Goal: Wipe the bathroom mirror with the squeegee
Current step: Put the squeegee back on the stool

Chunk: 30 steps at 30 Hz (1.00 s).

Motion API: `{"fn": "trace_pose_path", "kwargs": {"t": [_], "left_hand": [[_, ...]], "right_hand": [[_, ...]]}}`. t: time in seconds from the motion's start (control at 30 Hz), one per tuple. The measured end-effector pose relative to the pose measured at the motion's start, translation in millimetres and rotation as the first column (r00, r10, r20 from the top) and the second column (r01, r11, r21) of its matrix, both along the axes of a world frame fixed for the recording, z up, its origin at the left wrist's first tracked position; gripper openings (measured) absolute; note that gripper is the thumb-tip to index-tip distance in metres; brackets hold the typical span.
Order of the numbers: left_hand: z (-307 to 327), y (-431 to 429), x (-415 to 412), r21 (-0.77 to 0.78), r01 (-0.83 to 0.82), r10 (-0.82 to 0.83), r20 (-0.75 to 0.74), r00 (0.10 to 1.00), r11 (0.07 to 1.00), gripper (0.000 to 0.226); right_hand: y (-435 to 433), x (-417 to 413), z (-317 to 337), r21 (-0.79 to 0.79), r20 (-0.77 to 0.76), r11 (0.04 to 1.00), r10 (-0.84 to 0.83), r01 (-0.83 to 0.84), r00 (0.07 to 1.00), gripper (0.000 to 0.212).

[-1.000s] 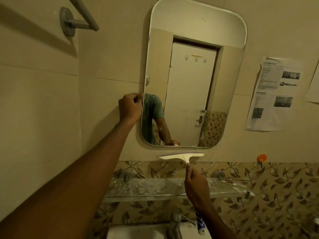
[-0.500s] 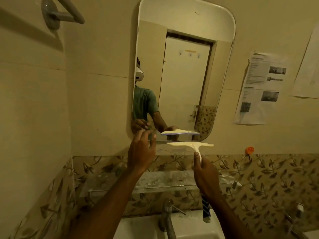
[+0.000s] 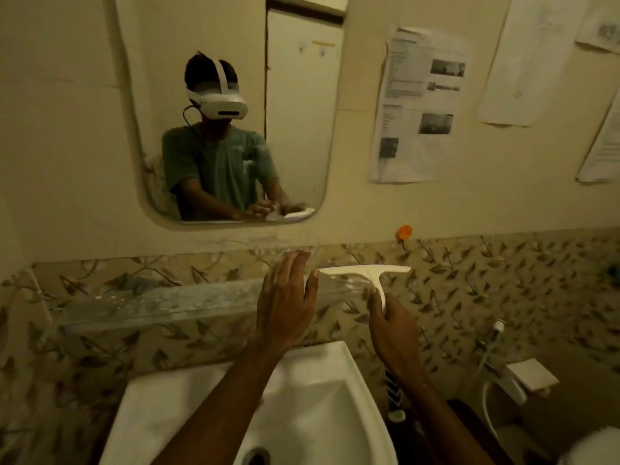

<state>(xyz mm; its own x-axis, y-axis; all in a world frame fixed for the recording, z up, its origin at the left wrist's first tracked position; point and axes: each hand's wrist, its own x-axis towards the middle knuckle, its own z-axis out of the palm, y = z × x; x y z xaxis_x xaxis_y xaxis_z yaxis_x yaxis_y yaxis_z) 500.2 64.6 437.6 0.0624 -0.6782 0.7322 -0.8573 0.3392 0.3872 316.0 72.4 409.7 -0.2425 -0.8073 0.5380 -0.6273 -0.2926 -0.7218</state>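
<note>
The rounded wall mirror (image 3: 295, 105) hangs above, showing a person's reflection. Below it, over the glass shelf, my right hand (image 3: 392, 325) grips the handle of a white T-shaped squeegee (image 3: 367, 271), blade held level and away from the mirror. My left hand (image 3: 287, 297) is beside the blade's left end, fingers extended and apart, thumb touching or nearly touching the blade tip. It holds nothing that I can see.
A glass shelf (image 3: 151, 302) runs along the leaf-patterned tiles. A white sink (image 3: 312, 404) lies below my arms. Papers (image 3: 419, 105) are taped to the wall at right, near an orange hook (image 3: 403, 232). A hand-spray hose (image 3: 493, 350) hangs at lower right.
My view tilted down. The squeegee dropped from the mirror's bottom edge to shelf height. My left hand left the mirror's edge and came beside the blade's left end.
</note>
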Motion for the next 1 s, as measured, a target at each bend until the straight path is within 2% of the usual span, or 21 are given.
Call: {"fn": "trace_pose_path", "kwargs": {"t": [0.33,0.43,0.57,0.67,0.8,0.93,1.0], "left_hand": [[-83.9,66.2,-195.3,0.073,0.029,-0.024,-0.071,0.997,0.997,0.034],[-106.6,78.4,-240.0,0.159,0.036,-0.016,-0.126,0.992,0.987,0.039],[-139.8,77.5,-284.7,0.311,0.018,0.023,-0.129,0.991,0.95,0.044],[-170.3,67.4,-311.3,0.369,0.033,0.018,-0.134,0.991,0.929,0.045],[-232.0,45.9,-347.0,0.473,0.027,0.01,-0.077,0.997,0.881,0.05],[-310.1,12.3,-377.8,0.542,0.071,-0.061,-0.036,0.998,0.838,0.05],[-347.2,-10.0,-388.8,0.55,0.088,-0.066,-0.061,0.996,0.83,0.048]], "right_hand": [[55.7,-185.9,-61.9,0.169,-0.001,0.984,0.064,-0.063,0.998,0.042],[65.3,-228.4,-79.8,0.191,-0.002,0.98,0.06,-0.059,0.998,0.042],[58.0,-274.5,-113.4,0.322,0.046,0.947,-0.011,-0.005,0.999,0.052],[49.9,-303.1,-148.2,0.378,0.061,0.926,-0.038,0.012,0.997,0.045],[27.2,-337.4,-208.6,0.437,0.044,0.898,-0.072,0.045,0.996,0.026],[-16.6,-359.1,-283.7,0.554,-0.011,0.831,-0.047,0.046,0.999,0.032],[-41.8,-368.2,-322.9,0.613,-0.048,0.787,-0.045,0.065,0.998,0.036]]}}
